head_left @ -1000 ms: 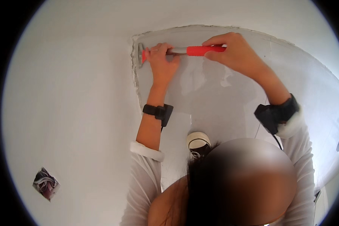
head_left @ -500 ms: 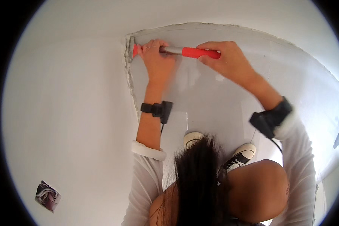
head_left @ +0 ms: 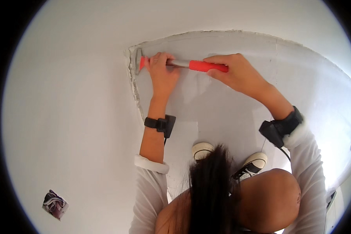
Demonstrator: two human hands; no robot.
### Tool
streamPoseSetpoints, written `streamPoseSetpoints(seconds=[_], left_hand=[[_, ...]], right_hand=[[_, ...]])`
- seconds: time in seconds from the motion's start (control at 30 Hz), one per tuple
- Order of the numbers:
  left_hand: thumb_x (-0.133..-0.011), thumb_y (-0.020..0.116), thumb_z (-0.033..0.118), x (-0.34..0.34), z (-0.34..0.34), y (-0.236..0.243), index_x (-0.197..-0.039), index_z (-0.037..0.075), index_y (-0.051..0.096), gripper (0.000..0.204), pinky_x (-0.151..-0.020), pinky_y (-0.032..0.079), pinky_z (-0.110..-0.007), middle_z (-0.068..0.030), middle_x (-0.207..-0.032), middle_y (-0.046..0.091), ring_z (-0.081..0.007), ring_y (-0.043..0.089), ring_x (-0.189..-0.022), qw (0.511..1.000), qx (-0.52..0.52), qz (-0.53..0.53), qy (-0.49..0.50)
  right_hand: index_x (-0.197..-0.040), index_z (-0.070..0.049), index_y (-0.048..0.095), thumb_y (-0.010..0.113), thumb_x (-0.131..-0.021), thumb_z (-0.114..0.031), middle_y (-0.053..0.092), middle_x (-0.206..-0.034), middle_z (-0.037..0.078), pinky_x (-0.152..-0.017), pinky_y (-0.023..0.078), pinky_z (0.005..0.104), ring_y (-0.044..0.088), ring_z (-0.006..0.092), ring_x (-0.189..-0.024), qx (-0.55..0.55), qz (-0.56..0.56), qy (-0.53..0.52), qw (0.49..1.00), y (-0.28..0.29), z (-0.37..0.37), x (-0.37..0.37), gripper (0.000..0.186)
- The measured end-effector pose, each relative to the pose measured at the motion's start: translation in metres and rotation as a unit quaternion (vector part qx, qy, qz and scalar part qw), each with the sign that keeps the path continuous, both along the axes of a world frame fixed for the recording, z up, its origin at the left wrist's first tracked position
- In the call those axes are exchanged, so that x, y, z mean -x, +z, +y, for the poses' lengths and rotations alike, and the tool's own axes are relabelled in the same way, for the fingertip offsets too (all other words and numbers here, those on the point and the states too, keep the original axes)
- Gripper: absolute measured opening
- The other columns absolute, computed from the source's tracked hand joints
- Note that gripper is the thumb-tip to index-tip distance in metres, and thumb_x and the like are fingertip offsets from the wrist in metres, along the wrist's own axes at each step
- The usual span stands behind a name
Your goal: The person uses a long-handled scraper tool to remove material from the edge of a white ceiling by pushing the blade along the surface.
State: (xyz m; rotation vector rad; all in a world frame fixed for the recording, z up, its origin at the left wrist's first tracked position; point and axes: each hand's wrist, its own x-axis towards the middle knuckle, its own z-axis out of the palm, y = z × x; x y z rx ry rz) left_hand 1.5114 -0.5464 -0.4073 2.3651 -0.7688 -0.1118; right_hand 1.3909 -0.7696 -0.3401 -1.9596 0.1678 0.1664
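Observation:
A long-handled scraper [head_left: 197, 65] with a red grip, a metal shaft and a wide grey blade lies across the far part of the floor, its blade by the corner at the left wall. My left hand [head_left: 162, 76] is closed round the shaft close to the red collar behind the blade. At the other end, my right hand [head_left: 238, 73] grasps the red grip, thumb and fingers on either side. The blade is near the rough floor edge; whether it touches the wall cannot be made out.
A white wall [head_left: 74, 97] runs along my left and meets the grey floor [head_left: 222, 105] at a ragged, crumbly seam. A wall opening [head_left: 55, 204] with bundled wires sits lower left. My shoes [head_left: 251, 165] and knee are close below my arms. Hair hangs into the lower middle.
The whole scene sits slightly lower in the picture. The blade has shifted a little to the right, away from the wall edge. Both hands keep their hold on the scraper.

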Motion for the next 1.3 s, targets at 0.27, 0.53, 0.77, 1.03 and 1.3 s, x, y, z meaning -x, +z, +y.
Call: streamPoseSetpoints(seconds=[0.27, 0.53, 0.77, 1.03, 1.3], left_hand=[[-0.075, 0.066, 0.003, -0.001, -0.036, 0.008, -0.097, 0.010, 0.062, 0.023, -0.119, 0.013, -0.059, -0.0018, -0.086, 0.059, -0.0228, 0.056, -0.098, 0.998, 0.062, 0.010, 0.026], [-0.075, 0.064, 0.002, 0.004, -0.035, 0.010, -0.098, 0.008, 0.061, 0.024, -0.119, 0.012, -0.060, -0.0022, -0.088, 0.058, -0.0241, 0.055, -0.099, 0.995, 0.057, 0.001, 0.077], [-0.072, 0.068, 0.005, -0.017, -0.009, 0.001, -0.095, 0.008, 0.061, 0.023, -0.118, 0.021, -0.046, -0.0017, -0.084, 0.061, -0.0195, 0.062, -0.084, 0.995, 0.011, 0.001, 0.095], [-0.064, 0.062, -0.001, -0.008, -0.020, 0.001, -0.090, 0.007, 0.061, 0.026, -0.107, 0.030, -0.046, -0.0041, -0.084, 0.059, -0.0215, 0.056, -0.080, 0.993, 0.072, -0.028, 0.086], [-0.070, 0.068, 0.003, -0.007, -0.024, 0.008, -0.092, 0.008, 0.065, 0.023, -0.102, 0.031, -0.036, -0.0014, -0.088, 0.063, -0.0182, 0.061, -0.082, 0.995, 0.032, -0.060, 0.070]], right_hand=[[-0.107, 0.000, 0.072, 0.073, -0.085, -0.023, 0.071, -0.089, 0.019, -0.074, 0.053, 0.0373, 0.067, 0.0332, -0.078, 0.087, -0.051, 0.072, 0.992, 0.016, -0.059, -0.040, 0.032], [-0.112, 0.003, 0.071, 0.069, -0.090, -0.022, 0.070, -0.092, 0.013, -0.075, 0.051, 0.0313, 0.062, 0.0221, -0.081, 0.127, 0.001, 0.111, 0.986, 0.034, -0.047, -0.048, 0.033], [-0.113, 0.003, 0.071, 0.069, -0.089, -0.022, 0.071, -0.091, 0.013, -0.073, 0.051, 0.0329, 0.062, 0.0215, -0.079, 0.084, 0.035, 0.074, 0.993, 0.031, -0.019, -0.048, 0.034], [-0.114, 0.002, 0.071, 0.070, -0.089, -0.021, 0.070, -0.093, 0.016, -0.076, 0.052, 0.0343, 0.062, 0.0246, -0.081, 0.091, -0.060, 0.085, 0.990, 0.016, -0.018, -0.051, 0.034], [-0.114, -0.001, 0.072, 0.069, -0.089, -0.025, 0.071, -0.095, 0.014, -0.075, 0.053, 0.0328, 0.064, 0.0246, -0.079, 0.062, 0.088, 0.128, 0.986, 0.048, -0.045, -0.057, 0.035]])
